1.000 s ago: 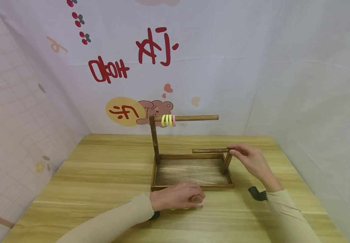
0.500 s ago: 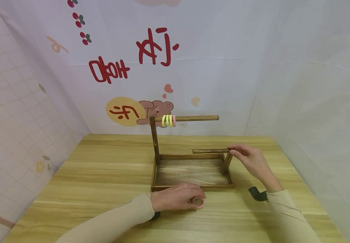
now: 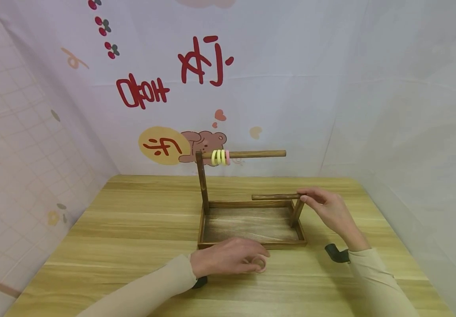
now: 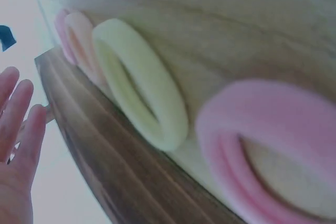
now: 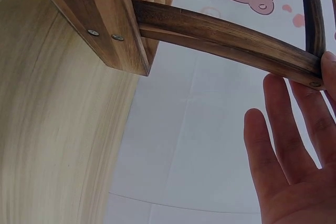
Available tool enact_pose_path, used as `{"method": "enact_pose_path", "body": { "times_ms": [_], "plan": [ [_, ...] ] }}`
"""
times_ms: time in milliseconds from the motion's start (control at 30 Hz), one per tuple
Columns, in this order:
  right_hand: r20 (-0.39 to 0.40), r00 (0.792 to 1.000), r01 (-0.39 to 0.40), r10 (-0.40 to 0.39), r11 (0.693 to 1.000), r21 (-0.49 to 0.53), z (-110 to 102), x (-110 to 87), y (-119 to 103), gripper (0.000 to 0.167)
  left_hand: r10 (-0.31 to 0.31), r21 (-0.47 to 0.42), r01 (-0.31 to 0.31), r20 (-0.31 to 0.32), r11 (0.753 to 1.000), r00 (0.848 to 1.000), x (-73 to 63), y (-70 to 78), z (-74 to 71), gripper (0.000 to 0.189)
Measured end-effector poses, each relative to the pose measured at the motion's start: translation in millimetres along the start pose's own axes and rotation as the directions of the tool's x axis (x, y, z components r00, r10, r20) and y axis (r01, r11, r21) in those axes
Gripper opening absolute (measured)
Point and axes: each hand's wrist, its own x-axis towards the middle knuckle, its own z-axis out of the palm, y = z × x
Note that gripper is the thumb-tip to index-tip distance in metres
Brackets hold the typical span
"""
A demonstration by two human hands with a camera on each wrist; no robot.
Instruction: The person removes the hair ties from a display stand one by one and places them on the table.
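A dark wooden stand (image 3: 251,224) has a tray base and two horizontal rods. My right hand (image 3: 327,209) grips the corner where the lower rod (image 3: 273,197) meets its short post; in the right wrist view the other fingers (image 5: 286,135) extend loosely. My left hand (image 3: 229,256) is low at the tray's front edge, thumb and index finger on either side of a pale pink ring (image 3: 262,269). The left wrist view shows straight, spread fingers (image 4: 18,111). Beside the tray wall lie a large pink ring (image 4: 273,98), a yellow ring (image 4: 152,77), an orange ring (image 4: 79,40) and another pink one.
Yellow rings (image 3: 218,157) and one pink ring (image 3: 228,157) hang on the upper rod (image 3: 259,154), near its tall post (image 3: 202,180). The tray stands on a wood-grain table (image 3: 141,220). A printed white cloth (image 3: 291,88) rises behind it.
My left hand has shifted slightly, and its index finger stretches a little further past the ring. Yellow rings glimpsed below that hand are now covered. The right hand stays on the stand.
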Motion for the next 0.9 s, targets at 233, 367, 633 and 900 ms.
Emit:
{"method": "enact_pose_path", "body": {
  "times_ms": [233, 367, 633, 900],
  "plan": [
    [-0.005, 1.000, 0.000, 0.000, 1.000, -0.006, -0.1, 0.0, -0.5, 0.023, 0.039, 0.005, -0.039, -0.199, 0.999, 0.979, -8.6, 3.2, -13.8, 0.026],
    [-0.004, 1.000, -0.005, 0.005, 1.000, 0.001, 0.0, -0.4, -1.1, 0.023, 0.171, 0.094, -0.145, -0.392, 0.985, 0.904, -11.7, -2.6, -24.0, 0.022],
    [-0.009, 1.000, 0.009, -0.009, 1.000, 0.014, 0.9, -1.0, -0.1, 0.022, 0.292, 0.236, -0.178, -0.658, 0.955, 0.694, -15.2, -10.7, -57.4, 0.027],
    [-0.019, 1.000, 0.020, -0.020, 1.000, 0.010, 1.7, -1.6, 0.0, 0.023, 0.280, 0.298, -0.063, -0.777, 0.953, 0.564, -24.3, -25.1, -96.4, 0.030]
  ]
}}
